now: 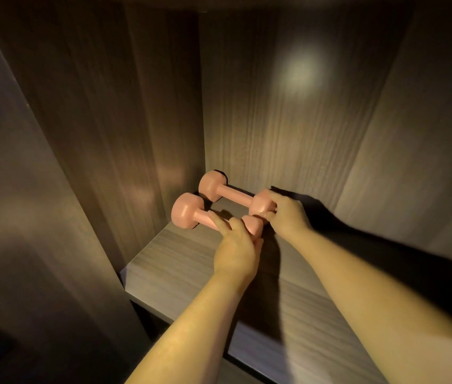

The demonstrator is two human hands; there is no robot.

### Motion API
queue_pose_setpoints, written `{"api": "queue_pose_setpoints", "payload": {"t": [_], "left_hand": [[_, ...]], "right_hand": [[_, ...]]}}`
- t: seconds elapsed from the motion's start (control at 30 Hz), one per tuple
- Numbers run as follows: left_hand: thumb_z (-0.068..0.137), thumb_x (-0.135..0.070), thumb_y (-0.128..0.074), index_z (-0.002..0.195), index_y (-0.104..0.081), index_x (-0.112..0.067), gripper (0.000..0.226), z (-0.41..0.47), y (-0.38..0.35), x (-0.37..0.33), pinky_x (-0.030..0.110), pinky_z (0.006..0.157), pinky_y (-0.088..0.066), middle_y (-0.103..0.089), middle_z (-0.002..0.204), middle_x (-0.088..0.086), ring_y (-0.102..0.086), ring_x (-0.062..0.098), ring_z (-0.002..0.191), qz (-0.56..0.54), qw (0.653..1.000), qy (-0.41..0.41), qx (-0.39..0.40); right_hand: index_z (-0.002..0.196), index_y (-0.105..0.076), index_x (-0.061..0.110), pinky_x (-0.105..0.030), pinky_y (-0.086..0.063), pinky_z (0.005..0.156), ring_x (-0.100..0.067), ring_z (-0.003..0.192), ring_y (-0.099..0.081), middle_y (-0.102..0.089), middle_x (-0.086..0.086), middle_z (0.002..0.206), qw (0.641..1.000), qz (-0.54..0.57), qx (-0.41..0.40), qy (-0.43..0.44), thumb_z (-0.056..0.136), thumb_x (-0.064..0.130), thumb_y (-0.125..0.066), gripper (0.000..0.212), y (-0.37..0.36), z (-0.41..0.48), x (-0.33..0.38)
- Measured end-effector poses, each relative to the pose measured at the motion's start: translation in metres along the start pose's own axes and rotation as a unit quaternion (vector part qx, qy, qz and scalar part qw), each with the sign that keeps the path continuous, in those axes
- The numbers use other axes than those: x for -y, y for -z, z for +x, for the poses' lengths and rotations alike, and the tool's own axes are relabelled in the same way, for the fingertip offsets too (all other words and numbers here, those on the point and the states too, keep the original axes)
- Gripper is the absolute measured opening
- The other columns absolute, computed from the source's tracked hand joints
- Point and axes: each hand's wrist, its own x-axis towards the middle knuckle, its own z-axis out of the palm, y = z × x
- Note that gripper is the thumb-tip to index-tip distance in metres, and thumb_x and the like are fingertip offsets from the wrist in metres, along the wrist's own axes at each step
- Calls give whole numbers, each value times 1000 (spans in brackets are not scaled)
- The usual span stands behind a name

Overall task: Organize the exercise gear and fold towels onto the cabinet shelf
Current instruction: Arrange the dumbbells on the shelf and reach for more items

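Two pink dumbbells lie side by side in the back left corner of the cabinet shelf [180,261]. The front dumbbell [187,210] rests nearer me, and my left hand [237,249] grips its handle and right end. The rear dumbbell [226,191] lies against the back wall, with my right hand [288,214] closed on its right end. Both forearms reach in from the lower right. No towels are in view.
The dark wood side wall [94,134] stands just left of the dumbbells and the back wall [288,120] right behind them. The shelf's front edge [163,309] runs across the lower middle. Bare shelf surface stretches to the right.
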Motion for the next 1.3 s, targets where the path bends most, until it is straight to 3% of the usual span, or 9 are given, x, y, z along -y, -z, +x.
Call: {"api": "queue_pose_setpoints", "payload": {"t": [0.13, 0.33, 0.47, 0.63, 0.8, 0.97, 1.2, 1.3], "left_hand": [[95, -48, -54, 132, -33, -10, 58, 11, 2, 3, 35, 70, -46, 14, 159, 26, -66, 37, 99, 46, 999, 10, 3], [97, -40, -50, 139, -28, -7, 58, 30, 8, 10, 41, 87, -48, 18, 157, 29, -61, 39, 111, 39, 998, -4, 58], [98, -41, -49, 137, -30, -9, 54, 36, 9, 9, 43, 87, -47, 17, 157, 28, -61, 41, 110, 41, 997, 2, 60], [97, -44, -50, 136, -32, -10, 55, 40, 12, 11, 45, 90, -49, 17, 158, 26, -60, 40, 112, 52, 996, 5, 71], [97, -45, -51, 138, -31, -10, 58, 43, 16, 14, 46, 93, -49, 19, 158, 25, -58, 40, 114, 66, 995, 1, 78], [96, -45, -52, 136, -32, -10, 56, 43, 15, 13, 45, 94, -48, 18, 158, 25, -59, 41, 112, 63, 995, 1, 77], [96, -47, -52, 135, -32, -13, 56, 45, 15, 13, 47, 96, -47, 16, 159, 25, -55, 44, 116, 73, 995, 0, 67], [95, -48, -54, 133, -33, -15, 55, 44, 17, 12, 47, 95, -47, 15, 159, 25, -55, 45, 116, 72, 995, -2, 63]], "right_hand": [[146, -45, 25, -46, -50, 98, -31, 123, -55, -58, -10, 134, 1000, 8, -22, 8, 94, 12, -62, 55, -2, 6, 4], [151, -33, 29, -50, -49, 100, -33, 124, -54, -55, -13, 137, 1000, 7, 5, 8, 99, 12, -54, 59, -8, 14, 1], [152, -30, 33, -48, -52, 95, -32, 116, -57, -55, -15, 134, 1000, -1, 16, -3, 101, 15, -49, 57, -9, 17, 0], [154, -24, 36, -36, -54, 76, -25, 97, -60, -55, -15, 128, 999, -19, 40, -3, 102, 11, -42, 60, -6, 18, -1], [155, -16, 37, -28, -50, 69, -15, 86, -56, -46, -12, 145, 997, -32, 65, 4, 101, 4, -42, 69, 1, 20, -3], [155, -12, 38, -37, -51, 95, -26, 121, -52, -35, -9, 155, 995, -47, 80, 20, 99, 0, -43, 74, 3, 20, -2], [154, -22, 35, -41, -48, 99, -27, 121, -52, -47, -10, 143, 989, -108, 80, 66, 96, -3, -47, 74, 9, 26, -6], [152, -27, 31, -42, -42, 105, -27, 134, -40, -34, -2, 154, 968, -203, 74, 124, 90, -11, -52, 79, 16, 32, -2]]}}
